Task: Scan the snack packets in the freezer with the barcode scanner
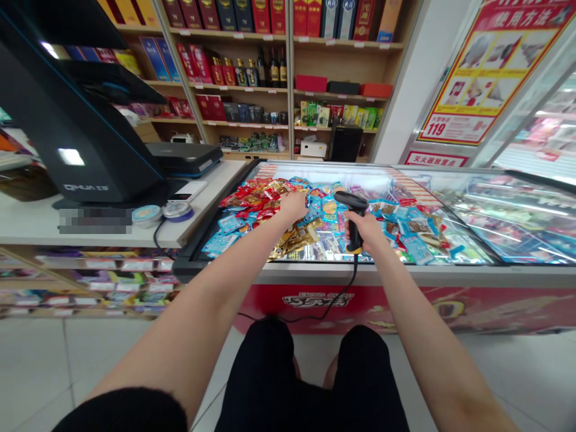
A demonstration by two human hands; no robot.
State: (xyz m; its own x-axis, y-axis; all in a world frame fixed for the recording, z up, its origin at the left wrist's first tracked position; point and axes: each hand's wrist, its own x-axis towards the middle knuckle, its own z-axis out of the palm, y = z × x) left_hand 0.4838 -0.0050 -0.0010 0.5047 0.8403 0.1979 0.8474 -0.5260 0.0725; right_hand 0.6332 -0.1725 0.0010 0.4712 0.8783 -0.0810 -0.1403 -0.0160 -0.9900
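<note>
Legs: 2 dark-clad knees (pixel 265 372), nearest the camera, bent before the freezer (pixel 270 300).
Scanner: 1, in the right hand above the packets (pixel 238 222) on the freezer's glass top.
Scanner direction: its head points left and slightly away from the camera.
Scanner long axis: the handle runs near upright in view, head at the top, base and cable (pixel 354 270) below.
Right hand (pixel 366 231): wrapped around the scanner (pixel 354 219) handle.
Left hand (pixel 293 207): on the red and gold packets; fingers partly hidden, so whether it grips any, I cannot tell.
Packets: too many and overlapping to count; red, gold and blue.
Tubs (pixel 146 216): 2, side by side on the counter (pixel 218 187).
Till (pixel 90 138): 1, on the counter, left.
Cable: 1 visible, looping down the freezer's red front.
</note>
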